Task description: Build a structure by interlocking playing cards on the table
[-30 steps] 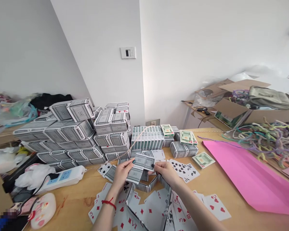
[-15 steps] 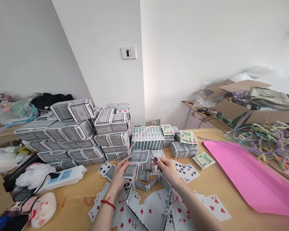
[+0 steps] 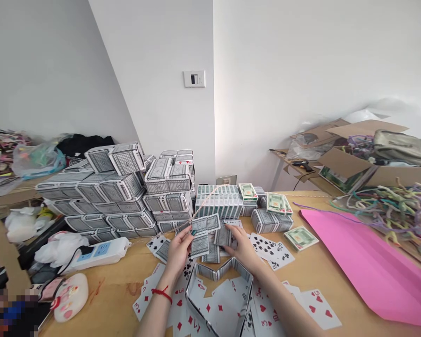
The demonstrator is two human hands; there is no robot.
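My left hand [image 3: 178, 250] pinches grey-backed playing cards [image 3: 205, 223] that seem joined or overlapped, raised a little above the table. My right hand [image 3: 243, 245] curls its fingers at the right edge of another grey-backed playing card [image 3: 221, 235]; its fingertips are partly hidden. One more grey-backed card [image 3: 211, 255] lies just below. Nearest my forearms stands a heart-shaped frame [image 3: 220, 271] of folded cards, on its edge over loose face-up cards [image 3: 228, 299].
Stacked blocks of wrapped cards [image 3: 105, 187] rise at the back left. Green card boxes [image 3: 301, 238] sit to the right, by a pink sheet [image 3: 358, 262]. A white power strip [image 3: 105, 252] lies left; tangled yarn [image 3: 400, 206] and an open carton [image 3: 389, 175] are far right.
My left hand has lifted and tilted its cards. My right hand has gone from a pinch to fingers curled at the grey-backed card's edge. The view has shifted slightly left.
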